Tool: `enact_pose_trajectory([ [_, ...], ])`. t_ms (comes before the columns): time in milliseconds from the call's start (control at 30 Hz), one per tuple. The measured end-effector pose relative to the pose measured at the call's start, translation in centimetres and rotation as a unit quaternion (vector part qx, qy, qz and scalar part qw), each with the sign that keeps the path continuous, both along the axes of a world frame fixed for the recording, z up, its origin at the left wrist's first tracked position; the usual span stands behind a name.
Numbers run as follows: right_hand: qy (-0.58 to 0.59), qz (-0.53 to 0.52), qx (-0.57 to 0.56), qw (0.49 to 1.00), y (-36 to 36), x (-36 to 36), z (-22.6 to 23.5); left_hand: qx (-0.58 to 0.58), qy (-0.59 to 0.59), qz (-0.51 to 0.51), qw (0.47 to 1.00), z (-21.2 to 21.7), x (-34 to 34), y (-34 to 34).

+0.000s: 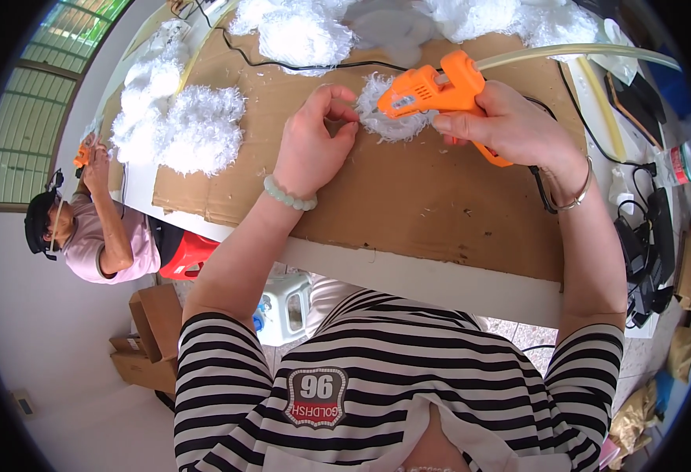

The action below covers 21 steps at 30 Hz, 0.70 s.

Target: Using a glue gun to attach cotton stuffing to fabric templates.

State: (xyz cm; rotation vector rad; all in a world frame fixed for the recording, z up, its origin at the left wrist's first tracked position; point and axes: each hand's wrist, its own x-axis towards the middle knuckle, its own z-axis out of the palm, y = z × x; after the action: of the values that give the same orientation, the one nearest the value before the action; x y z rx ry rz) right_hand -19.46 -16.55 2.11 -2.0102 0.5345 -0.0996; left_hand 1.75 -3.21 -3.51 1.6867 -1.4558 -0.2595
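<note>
In my right hand (510, 118) is an orange hot glue gun (424, 90), with my fingers wrapped round its handle. A long pale glue stick (565, 50) runs out of its back to the right. The gun's nozzle end points left over a small white fringed tuft (398, 126) on the cardboard, hiding part of it. My left hand (318, 134) is closed at the tuft's left edge, its thumb and fingertips curled together against the fringe. A green bead bracelet circles my left wrist, and a bangle my right.
Brown cardboard (440, 212) covers much of the white table. White fluffy piles (196, 130) lie at the left and along the far side. A black cable (282, 64) crosses the far part. At the left, another person (113, 244) holds an orange tool. Cables and adapters (648, 244) hang at the right.
</note>
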Motion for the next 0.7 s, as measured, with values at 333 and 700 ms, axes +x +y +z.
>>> enact_pose_trajectory([
  [333,0.03,0.002,0.009,1.0,-0.2,0.7,-1.7,-0.011,0.012,-0.012,1.0,-0.4,0.2,-0.2],
  [700,0.056,-0.009,-0.012,0.998,0.2,0.6,-1.4,0.007,-0.001,-0.001,1.0,-0.3,0.0,-0.6],
])
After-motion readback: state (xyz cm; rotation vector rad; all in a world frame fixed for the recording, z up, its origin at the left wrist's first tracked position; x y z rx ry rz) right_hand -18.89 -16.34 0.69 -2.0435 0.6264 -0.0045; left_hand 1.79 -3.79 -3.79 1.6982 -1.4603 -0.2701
